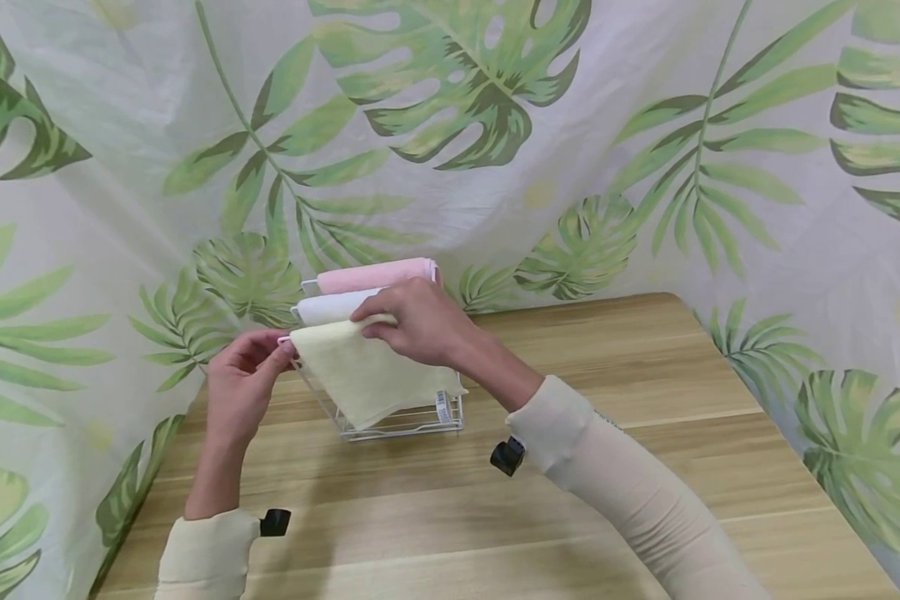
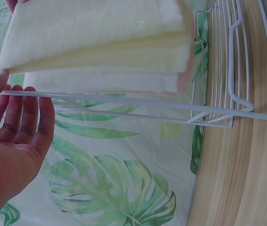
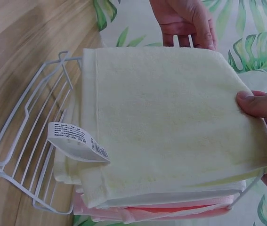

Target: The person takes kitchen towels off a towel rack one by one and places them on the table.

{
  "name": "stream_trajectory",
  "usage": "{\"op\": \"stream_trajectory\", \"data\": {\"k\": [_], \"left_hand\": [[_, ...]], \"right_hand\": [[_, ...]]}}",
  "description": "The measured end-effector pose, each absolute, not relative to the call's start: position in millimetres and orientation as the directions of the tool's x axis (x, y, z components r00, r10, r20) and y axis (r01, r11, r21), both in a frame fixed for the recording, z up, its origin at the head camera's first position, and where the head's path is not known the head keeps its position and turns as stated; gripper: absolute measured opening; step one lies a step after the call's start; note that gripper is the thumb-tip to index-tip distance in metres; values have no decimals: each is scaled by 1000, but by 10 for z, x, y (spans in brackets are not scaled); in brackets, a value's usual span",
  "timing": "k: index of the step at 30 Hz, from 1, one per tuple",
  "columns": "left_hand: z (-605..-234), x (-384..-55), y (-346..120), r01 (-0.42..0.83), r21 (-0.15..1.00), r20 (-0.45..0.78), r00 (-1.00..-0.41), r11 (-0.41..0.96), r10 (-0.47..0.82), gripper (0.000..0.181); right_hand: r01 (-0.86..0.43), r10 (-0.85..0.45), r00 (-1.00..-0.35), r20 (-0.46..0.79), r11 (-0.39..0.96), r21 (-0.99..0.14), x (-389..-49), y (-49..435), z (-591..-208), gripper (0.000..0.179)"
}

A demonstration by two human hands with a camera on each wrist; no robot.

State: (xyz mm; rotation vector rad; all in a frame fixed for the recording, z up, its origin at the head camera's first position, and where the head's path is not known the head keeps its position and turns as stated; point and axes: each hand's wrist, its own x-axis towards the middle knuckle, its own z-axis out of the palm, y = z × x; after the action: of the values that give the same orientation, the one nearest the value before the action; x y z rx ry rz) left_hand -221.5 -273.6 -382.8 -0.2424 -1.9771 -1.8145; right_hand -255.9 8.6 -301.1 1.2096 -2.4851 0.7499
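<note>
A pale yellow towel (image 1: 367, 367) is draped over the front bar of a white wire rack (image 1: 401, 432) on the table. My right hand (image 1: 420, 321) pinches this towel at its top fold, thumb on the near side. With thumb and fingertips, my left hand (image 1: 243, 379) holds the left end of the rack's front bar, right beside the towel's corner. Behind it hang a white towel (image 1: 333, 308) and, farthest back, a pink towel (image 1: 375, 273). A printed paper label (image 3: 79, 141) sticks out from the yellow towel's lower edge.
The rack stands near the back left of a wooden table (image 1: 607, 467). A leaf-patterned sheet (image 1: 495, 208) hangs close behind the rack and along the table's sides.
</note>
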Motion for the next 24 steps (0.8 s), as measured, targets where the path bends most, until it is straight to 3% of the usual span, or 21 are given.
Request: {"op": "stream_trajectory", "data": {"k": [9, 24], "left_hand": [[-3828, -2241, -2685, 397, 909, 415, -883, 124, -220, 5], [-3823, -2262, -2649, 418, 907, 419, -879, 54, -228, 15]], "right_hand": [[-788, -625, -614, 481, 521, -328, -2537, 97, -2947, 20], [-820, -587, -570, 574, 442, -362, -2544, 128, -2476, 22]]}}
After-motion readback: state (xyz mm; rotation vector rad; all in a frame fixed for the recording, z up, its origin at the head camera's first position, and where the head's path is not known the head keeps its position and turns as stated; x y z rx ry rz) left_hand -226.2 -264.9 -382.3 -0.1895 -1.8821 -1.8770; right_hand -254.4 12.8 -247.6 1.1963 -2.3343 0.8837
